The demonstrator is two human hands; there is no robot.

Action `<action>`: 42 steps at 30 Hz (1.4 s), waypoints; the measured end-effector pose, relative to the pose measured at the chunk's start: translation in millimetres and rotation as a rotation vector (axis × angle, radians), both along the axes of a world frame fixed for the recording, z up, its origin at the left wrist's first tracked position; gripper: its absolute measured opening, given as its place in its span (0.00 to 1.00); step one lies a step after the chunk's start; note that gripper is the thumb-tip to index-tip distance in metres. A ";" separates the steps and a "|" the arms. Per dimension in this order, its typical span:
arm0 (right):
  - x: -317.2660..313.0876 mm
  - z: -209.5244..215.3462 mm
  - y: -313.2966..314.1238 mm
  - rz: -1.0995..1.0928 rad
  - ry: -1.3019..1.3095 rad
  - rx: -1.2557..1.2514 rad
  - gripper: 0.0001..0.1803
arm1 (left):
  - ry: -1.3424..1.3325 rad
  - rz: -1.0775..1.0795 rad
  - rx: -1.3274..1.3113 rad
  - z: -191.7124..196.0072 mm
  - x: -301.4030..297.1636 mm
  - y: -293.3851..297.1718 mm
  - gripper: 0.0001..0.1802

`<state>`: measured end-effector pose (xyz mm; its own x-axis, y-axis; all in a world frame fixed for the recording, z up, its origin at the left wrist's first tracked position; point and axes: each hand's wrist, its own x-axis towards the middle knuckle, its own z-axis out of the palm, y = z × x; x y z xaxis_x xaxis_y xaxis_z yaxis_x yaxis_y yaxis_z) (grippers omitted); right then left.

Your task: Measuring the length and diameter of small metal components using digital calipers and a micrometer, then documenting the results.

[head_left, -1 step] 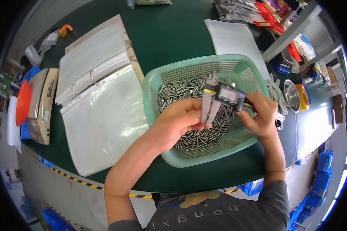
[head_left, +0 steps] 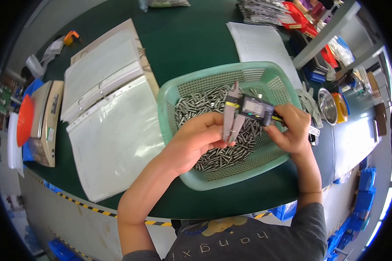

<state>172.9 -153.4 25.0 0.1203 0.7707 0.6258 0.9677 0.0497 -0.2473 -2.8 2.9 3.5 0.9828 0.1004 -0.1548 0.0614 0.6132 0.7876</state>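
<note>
A digital caliper (head_left: 253, 107) with a small display is gripped in my right hand (head_left: 292, 126), fingers wrapped round its slide end. Its jaws point toward me over the green basket (head_left: 213, 184). My left hand (head_left: 200, 141) is closed beside the jaw tips, thumb and fingers pinched. A small metal pin (head_left: 232, 132) shows between the jaws at those fingertips, though most of it is hidden. Many similar short metal pins (head_left: 224, 157) lie heaped in the basket beneath both hands.
An open ring binder (head_left: 113, 135) lies left of the basket, with a weighing scale (head_left: 48, 126) beyond it. Paper sheets (head_left: 259, 43) lie behind the basket. To the right are a metal bowl (head_left: 328, 106) and a grey glove (head_left: 308, 104). Red trays (head_left: 296, 17) stand at the far right.
The whole view has shifted slightly. Both hands keep their hold, and the caliper stays over the basket with hardly any movement.
</note>
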 end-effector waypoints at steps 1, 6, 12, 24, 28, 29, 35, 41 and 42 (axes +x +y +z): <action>0.1 0.4 0.8 0.000 0.004 -0.001 0.16 | 0.005 0.014 -0.019 -0.9 -1.0 0.3 0.13; -0.5 -0.2 -0.5 -0.029 0.003 -0.030 0.16 | -0.006 0.023 -0.064 -4.1 0.0 1.9 0.16; 0.0 -3.0 -2.1 -0.030 0.045 -0.032 0.16 | -0.063 0.003 -0.050 -1.8 -1.8 1.2 0.16; -4.1 -8.3 0.7 0.024 0.038 -0.015 0.16 | -0.058 0.011 -0.091 -7.7 0.5 -1.5 0.11; -3.8 -6.7 -1.3 -0.029 0.058 -0.052 0.17 | -0.055 -0.006 -0.079 -7.3 -0.6 -1.9 0.11; -3.9 -6.8 -0.8 -0.035 0.059 -0.063 0.17 | -0.054 -0.003 -0.079 -7.5 -1.2 -1.6 0.11; -4.9 -2.9 -4.2 -0.064 0.036 -0.013 0.18 | -0.039 -0.008 -0.098 -5.1 3.9 -4.3 0.11; -2.3 -1.9 2.8 -0.034 0.065 -0.026 0.14 | -0.064 -0.001 -0.123 -9.6 -1.9 2.2 0.15; -3.0 -1.5 4.6 -0.024 0.064 -0.033 0.14 | -0.047 0.000 -0.143 -8.0 -5.2 4.2 0.15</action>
